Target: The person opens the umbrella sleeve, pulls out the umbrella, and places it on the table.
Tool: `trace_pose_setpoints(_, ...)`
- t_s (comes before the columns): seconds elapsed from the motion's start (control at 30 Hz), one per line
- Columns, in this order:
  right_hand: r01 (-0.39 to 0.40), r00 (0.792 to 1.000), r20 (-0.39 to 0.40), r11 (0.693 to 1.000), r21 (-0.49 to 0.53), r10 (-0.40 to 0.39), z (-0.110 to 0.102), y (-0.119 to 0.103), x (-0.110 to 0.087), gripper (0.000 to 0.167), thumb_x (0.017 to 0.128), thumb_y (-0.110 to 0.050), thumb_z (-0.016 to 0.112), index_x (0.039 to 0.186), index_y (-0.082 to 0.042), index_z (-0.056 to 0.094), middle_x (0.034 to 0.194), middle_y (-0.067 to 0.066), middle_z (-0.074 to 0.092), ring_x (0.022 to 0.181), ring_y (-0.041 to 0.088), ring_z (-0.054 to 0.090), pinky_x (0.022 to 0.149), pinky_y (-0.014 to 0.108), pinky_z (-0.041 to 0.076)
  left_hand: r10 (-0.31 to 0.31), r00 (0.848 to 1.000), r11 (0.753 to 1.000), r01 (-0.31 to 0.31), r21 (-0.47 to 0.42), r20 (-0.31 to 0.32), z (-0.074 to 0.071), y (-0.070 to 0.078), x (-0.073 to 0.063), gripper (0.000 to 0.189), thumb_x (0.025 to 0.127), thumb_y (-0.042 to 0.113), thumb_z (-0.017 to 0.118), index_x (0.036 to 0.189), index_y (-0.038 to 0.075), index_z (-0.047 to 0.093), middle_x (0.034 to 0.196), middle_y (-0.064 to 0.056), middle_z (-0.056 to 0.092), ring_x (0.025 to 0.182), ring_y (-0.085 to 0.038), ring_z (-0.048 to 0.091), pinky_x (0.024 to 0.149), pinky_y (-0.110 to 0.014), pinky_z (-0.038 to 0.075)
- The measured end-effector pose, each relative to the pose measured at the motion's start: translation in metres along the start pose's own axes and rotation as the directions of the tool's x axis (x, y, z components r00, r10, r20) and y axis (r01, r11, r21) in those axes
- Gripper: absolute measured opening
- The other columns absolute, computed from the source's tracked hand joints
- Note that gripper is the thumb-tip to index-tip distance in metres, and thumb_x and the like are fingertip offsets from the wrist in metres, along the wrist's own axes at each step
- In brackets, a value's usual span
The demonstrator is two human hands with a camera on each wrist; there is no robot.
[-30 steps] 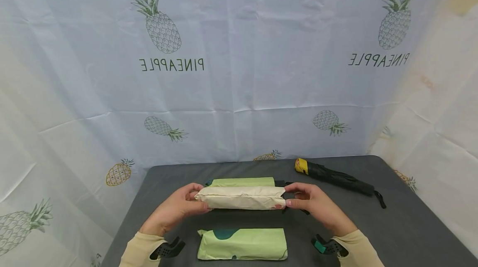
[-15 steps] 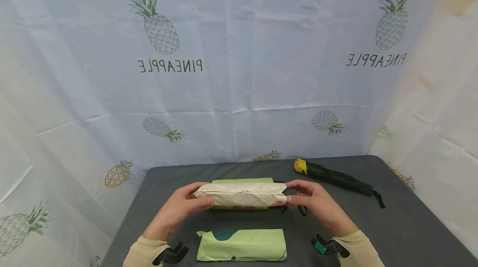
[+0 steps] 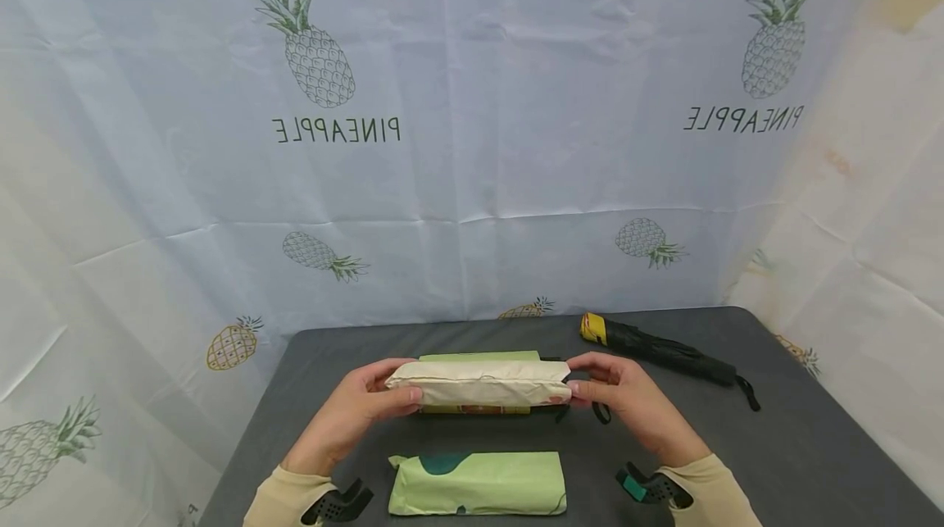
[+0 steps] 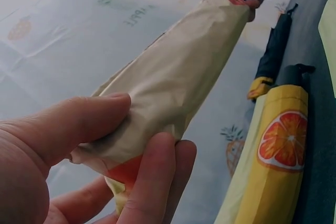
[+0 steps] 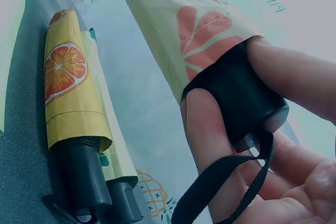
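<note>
Raised level above the table is a cream folding umbrella [image 3: 478,383] in its fabric sleeve, with a coral petal print near one end. My left hand [image 3: 354,412] grips its left end between thumb and fingers. At the other end, my right hand [image 3: 627,400] holds the black handle [image 5: 241,87], from which a wrist strap [image 5: 220,182] dangles. Below the cream umbrella lies a yellow umbrella [image 5: 65,98] printed with orange slices, beside a light green umbrella [image 3: 479,356]. From the head view, the cream umbrella hides much of both.
A flat-looking light green sleeve [image 3: 478,484] with dark green patches lies near the front of the grey table [image 3: 332,355]. At back right rests a black umbrella [image 3: 664,351] with a yellow end. A pineapple-print curtain [image 3: 472,142] hangs around the table.
The cream umbrella has risen slightly in the head view, and the yellow umbrella's edge shows beneath it. Over the last half second both hands have hardly moved.
</note>
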State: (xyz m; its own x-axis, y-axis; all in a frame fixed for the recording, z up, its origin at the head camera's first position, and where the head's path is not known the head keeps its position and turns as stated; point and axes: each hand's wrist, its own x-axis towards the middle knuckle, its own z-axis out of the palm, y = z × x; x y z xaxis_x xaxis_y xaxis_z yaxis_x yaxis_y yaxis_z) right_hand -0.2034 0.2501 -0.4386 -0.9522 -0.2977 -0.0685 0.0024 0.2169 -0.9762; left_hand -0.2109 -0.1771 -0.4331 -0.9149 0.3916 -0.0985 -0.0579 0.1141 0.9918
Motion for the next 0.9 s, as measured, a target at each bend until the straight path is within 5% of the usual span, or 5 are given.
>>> trace_pose_setpoints(0.13, 0.002, 1.0, 0.004, 1.0, -0.007, -0.002, -0.001, -0.002, -0.001, 0.055, 0.105, -0.026, 0.074, 0.148, 0.003, 0.058, 0.119, 0.008, 0.074, 0.103, 0.026, 0.073, 0.09, 0.039, 0.062, 0.002, 1.0, 1.0, -0.002, -0.006, -0.012, 0.001, 0.001, -0.001, 0.066, 0.101, 0.021, 0.079, 0.158, 0.002, 0.052, 0.139, -0.013, 0.069, 0.12, -0.022, 0.073, 0.105, -0.039, 0.063)
trace_pose_setpoints(0.37, -0.023, 1.0, 0.021, 1.0, -0.003, 0.023, 0.001, -0.001, -0.001, 0.055, 0.102, -0.024, 0.077, 0.147, 0.002, 0.058, 0.147, 0.019, 0.062, 0.119, 0.019, 0.066, 0.098, 0.044, 0.059, 0.007, 1.0, 1.0, -0.007, -0.007, -0.008, 0.004, 0.004, -0.003, 0.068, 0.101, 0.021, 0.079, 0.159, 0.0, 0.05, 0.139, -0.012, 0.069, 0.119, -0.022, 0.073, 0.105, -0.041, 0.063)
trace_pose_setpoints(0.63, -0.032, 0.999, 0.034, 0.999, 0.016, 0.031, -0.004, -0.001, -0.001, 0.051, 0.104, -0.025, 0.075, 0.144, 0.002, 0.058, 0.123, 0.007, 0.074, 0.107, 0.019, 0.073, 0.095, 0.042, 0.061, 0.006, 1.0, 1.0, -0.006, -0.011, 0.001, 0.005, 0.006, -0.003, 0.067, 0.101, 0.02, 0.079, 0.158, 0.0, 0.051, 0.137, -0.011, 0.07, 0.119, -0.021, 0.073, 0.104, -0.04, 0.063)
trace_pose_setpoints(0.9, 0.014, 0.996, 0.087, 0.99, 0.141, -0.027, -0.015, -0.002, -0.006, 0.05, 0.108, -0.019, 0.068, 0.151, 0.004, 0.057, 0.128, -0.002, 0.074, 0.114, 0.011, 0.076, 0.103, 0.038, 0.063, 0.006, 1.0, 1.0, -0.006, -0.015, -0.004, 0.007, 0.007, -0.004, 0.064, 0.102, 0.019, 0.078, 0.157, 0.0, 0.052, 0.136, -0.01, 0.071, 0.118, -0.022, 0.073, 0.105, -0.042, 0.063)
